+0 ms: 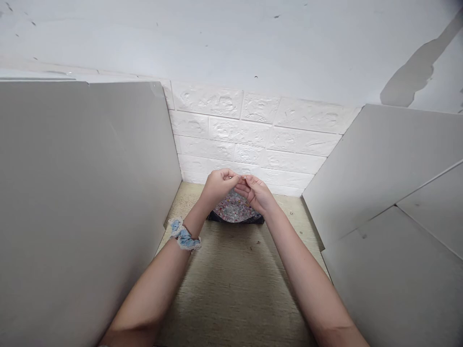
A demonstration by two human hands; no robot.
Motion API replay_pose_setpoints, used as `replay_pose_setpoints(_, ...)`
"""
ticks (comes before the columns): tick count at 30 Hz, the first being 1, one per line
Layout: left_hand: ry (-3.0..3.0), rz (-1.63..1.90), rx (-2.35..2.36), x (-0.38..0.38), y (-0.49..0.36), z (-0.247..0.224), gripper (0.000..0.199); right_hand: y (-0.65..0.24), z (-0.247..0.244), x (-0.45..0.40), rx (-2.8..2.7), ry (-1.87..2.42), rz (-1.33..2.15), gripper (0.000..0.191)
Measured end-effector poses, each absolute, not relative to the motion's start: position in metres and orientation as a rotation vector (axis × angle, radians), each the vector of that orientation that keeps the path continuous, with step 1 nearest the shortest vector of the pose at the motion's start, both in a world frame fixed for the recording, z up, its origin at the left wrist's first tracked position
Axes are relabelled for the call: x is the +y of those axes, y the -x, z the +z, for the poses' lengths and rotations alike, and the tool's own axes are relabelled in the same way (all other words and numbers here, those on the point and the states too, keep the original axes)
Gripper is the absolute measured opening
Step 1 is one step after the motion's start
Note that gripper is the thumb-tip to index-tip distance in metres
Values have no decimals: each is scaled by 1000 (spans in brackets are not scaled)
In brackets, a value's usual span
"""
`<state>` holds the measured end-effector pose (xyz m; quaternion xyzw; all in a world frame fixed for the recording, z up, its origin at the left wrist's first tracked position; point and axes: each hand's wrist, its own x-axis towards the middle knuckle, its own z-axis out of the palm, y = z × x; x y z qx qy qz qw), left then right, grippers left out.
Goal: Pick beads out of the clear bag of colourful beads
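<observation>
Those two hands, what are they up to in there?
A person has the left hand and right hand close together, fingers bent and fingertips about meeting. If something is pinched in either grip, it is too small to make out. The hands partly cover a dark-edged thing with colourful specks, which sits on the wooden surface near the brick-patterned wall. A blue scrunchie circles the left wrist.
</observation>
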<state>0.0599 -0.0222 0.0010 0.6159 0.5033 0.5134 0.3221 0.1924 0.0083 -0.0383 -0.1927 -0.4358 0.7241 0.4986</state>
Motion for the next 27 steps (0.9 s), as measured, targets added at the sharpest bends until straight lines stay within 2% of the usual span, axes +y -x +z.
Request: replay_pose_setpoints(27, -1900, 1329, 1552, -29, -60, 3, 23, -186, -40, 6, -985, 474, 1735, 20)
